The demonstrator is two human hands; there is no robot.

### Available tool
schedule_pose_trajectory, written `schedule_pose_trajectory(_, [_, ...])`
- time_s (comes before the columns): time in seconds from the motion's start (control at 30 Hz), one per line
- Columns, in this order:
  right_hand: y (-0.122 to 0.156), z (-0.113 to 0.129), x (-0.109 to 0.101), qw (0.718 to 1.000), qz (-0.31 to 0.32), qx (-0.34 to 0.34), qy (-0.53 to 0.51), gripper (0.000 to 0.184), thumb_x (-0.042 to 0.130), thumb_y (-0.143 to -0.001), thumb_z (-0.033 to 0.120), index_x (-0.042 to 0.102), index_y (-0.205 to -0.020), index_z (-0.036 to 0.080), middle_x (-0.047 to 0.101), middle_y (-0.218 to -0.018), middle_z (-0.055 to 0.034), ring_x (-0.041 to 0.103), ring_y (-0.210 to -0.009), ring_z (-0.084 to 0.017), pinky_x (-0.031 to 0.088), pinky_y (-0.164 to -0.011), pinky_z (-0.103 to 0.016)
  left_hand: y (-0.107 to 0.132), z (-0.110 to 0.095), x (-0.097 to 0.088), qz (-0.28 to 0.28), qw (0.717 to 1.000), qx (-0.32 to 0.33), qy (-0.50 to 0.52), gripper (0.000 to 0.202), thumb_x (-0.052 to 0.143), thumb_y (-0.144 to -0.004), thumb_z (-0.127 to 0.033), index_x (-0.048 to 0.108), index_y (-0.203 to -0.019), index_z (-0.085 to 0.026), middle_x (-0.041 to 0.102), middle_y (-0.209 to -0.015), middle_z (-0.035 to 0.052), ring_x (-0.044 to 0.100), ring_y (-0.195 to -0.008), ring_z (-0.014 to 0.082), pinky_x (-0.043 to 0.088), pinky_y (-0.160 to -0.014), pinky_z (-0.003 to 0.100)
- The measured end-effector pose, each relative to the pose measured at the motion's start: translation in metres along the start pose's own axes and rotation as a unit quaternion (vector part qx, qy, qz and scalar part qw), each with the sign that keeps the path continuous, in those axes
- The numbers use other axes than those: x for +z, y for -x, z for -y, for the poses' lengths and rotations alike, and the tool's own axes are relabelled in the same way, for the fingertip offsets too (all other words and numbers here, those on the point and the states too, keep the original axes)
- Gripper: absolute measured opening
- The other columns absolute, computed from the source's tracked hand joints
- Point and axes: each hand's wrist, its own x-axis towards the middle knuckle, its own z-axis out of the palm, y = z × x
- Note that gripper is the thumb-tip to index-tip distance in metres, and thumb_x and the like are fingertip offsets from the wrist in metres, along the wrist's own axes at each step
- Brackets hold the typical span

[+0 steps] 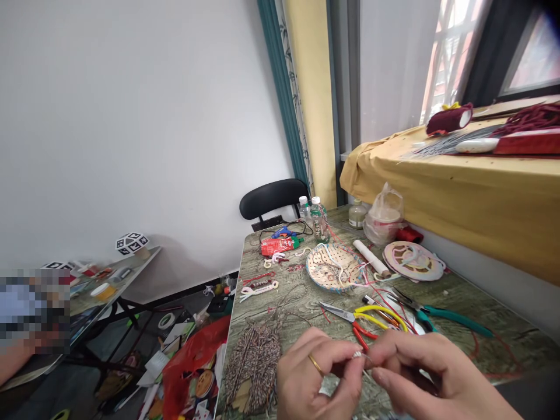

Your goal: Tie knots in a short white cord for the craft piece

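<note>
My left hand (317, 373), with a gold ring on one finger, pinches a small white wrapped or braided piece (357, 354) between thumb and forefinger. Close beside it, my right hand (431, 370) has its thumb and forefinger closed on a thin pale strand (366, 359) at that piece. The far end of the strand is too fine to follow. Just beyond my fingers lie red-and-yellow-handled scissors (350, 315) and green-handled pliers (455, 319). A bundle of mottled brown yarn (254, 361) rests left of my left hand.
A round woven basket (335, 286) with cords stands mid-table, near a white roll (371, 258) and a flat round disc (413, 261). Behind are a red tube (277, 246), a bottle (320, 221) and a plastic bag (385, 216). At far left sits another person, blurred.
</note>
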Motion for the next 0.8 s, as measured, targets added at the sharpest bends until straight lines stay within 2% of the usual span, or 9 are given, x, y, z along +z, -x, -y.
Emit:
schedule_pose_trajectory(0.07, [-0.004,0.0,-0.006,0.999,0.001,0.027,-0.048,0.018,0.06,-0.082,0.037,0.071,-0.08,0.024,0.069,-0.066,-0.0012,0.061,-0.06,-0.017,0.047,-0.055,-0.024,0.003,0.003,0.003,-0.012,0.999,-0.025,0.024,0.018,0.06,-0.071,-0.005,0.071,-0.075,-0.018,0.064,-0.053,-0.0008,0.052,-0.046,0.0092,0.04,-0.042,0.016])
schedule_pose_trajectory(0.13, [-0.01,-0.001,-0.009,0.993,0.039,0.042,-0.105,0.021,0.062,-0.082,0.041,0.073,-0.084,0.023,0.07,-0.078,-0.0032,0.062,-0.07,-0.019,0.049,-0.062,-0.026,0.006,0.005,0.004,0.004,0.997,-0.054,0.049,0.019,0.061,-0.07,-0.005,0.072,-0.075,-0.019,0.065,-0.054,-0.0005,0.053,-0.046,0.009,0.041,-0.042,0.015])
schedule_pose_trajectory(0.27, [-0.021,-0.004,-0.006,0.965,0.136,0.048,-0.221,0.025,0.071,-0.077,0.044,0.072,-0.082,0.02,0.064,-0.067,0.0009,0.053,-0.062,-0.013,0.041,-0.057,-0.022,0.006,0.003,0.0,0.032,0.991,-0.111,0.074,0.015,0.063,-0.07,-0.007,0.074,-0.074,-0.016,0.068,-0.055,0.0024,0.054,-0.046,0.0097,0.042,-0.042,0.016])
schedule_pose_trajectory(0.4, [-0.025,-0.005,-0.003,0.944,0.147,0.048,-0.291,0.021,0.076,-0.074,0.039,0.073,-0.078,0.018,0.058,-0.061,0.0041,0.043,-0.056,-0.009,0.034,-0.053,-0.019,0.001,0.001,-0.004,0.048,0.991,-0.106,0.066,0.015,0.065,-0.072,-0.007,0.076,-0.077,-0.016,0.071,-0.058,0.0042,0.055,-0.048,0.0109,0.042,-0.044,0.018])
schedule_pose_trajectory(0.53, [-0.027,-0.007,-0.003,0.939,0.156,0.073,-0.298,0.024,0.079,-0.07,0.038,0.071,-0.073,0.016,0.052,-0.056,0.0055,0.036,-0.052,-0.007,0.027,-0.049,-0.018,0.0,0.004,-0.004,0.042,0.994,-0.079,0.07,0.02,0.066,-0.073,-0.007,0.078,-0.081,-0.02,0.072,-0.058,0.0021,0.051,-0.047,0.0101,0.041,-0.047,0.02])
schedule_pose_trajectory(0.63, [-0.029,-0.009,-0.002,0.943,0.155,0.076,-0.283,0.026,0.079,-0.068,0.038,0.067,-0.068,0.015,0.05,-0.055,0.0052,0.036,-0.051,-0.007,0.026,-0.048,-0.019,0.003,0.007,-0.002,0.03,0.993,-0.073,0.092,0.018,0.068,-0.076,-0.014,0.078,-0.085,-0.024,0.072,-0.058,0.0005,0.05,-0.046,0.0096,0.04,-0.047,0.02])
schedule_pose_trajectory(0.73, [-0.029,-0.008,0.003,0.95,0.161,0.066,-0.258,0.024,0.074,-0.068,0.033,0.058,-0.063,0.016,0.047,-0.054,0.0059,0.034,-0.049,-0.007,0.025,-0.046,-0.02,0.006,0.01,0.0,0.02,0.987,-0.103,0.12,0.012,0.07,-0.077,-0.022,0.079,-0.084,-0.027,0.07,-0.055,-0.0001,0.049,-0.045,0.0094,0.039,-0.046,0.02])
schedule_pose_trajectory(0.8, [-0.029,-0.006,0.006,0.964,0.147,0.041,-0.217,0.02,0.066,-0.071,0.029,0.05,-0.063,0.019,0.046,-0.055,0.0062,0.035,-0.049,-0.008,0.027,-0.046,-0.02,0.007,0.009,0.0,0.013,0.981,-0.136,0.136,0.011,0.072,-0.075,-0.021,0.079,-0.082,-0.026,0.069,-0.054,-0.0001,0.049,-0.045,0.0095,0.039,-0.045,0.019])
